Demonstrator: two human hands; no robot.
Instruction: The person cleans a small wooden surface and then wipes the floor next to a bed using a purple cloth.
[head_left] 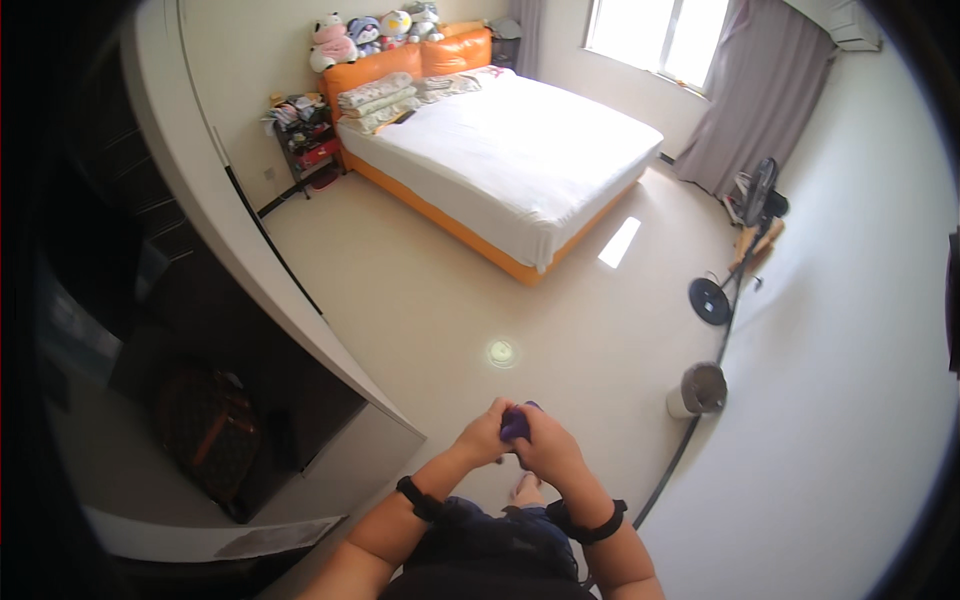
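Between left hand (485, 434) and right hand (551, 447), one purple bundle (515, 424), apparently cloth, is pinched from both sides, presumably to keep it bunched. Right of them, one bin (694, 396) is set beside the wall (830, 370), likely for free passage.

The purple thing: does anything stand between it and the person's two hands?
Nothing visible does. The left hand and right hand both hold the purple thing directly. The nearby wastebasket stands apart, off to the right by the wall.
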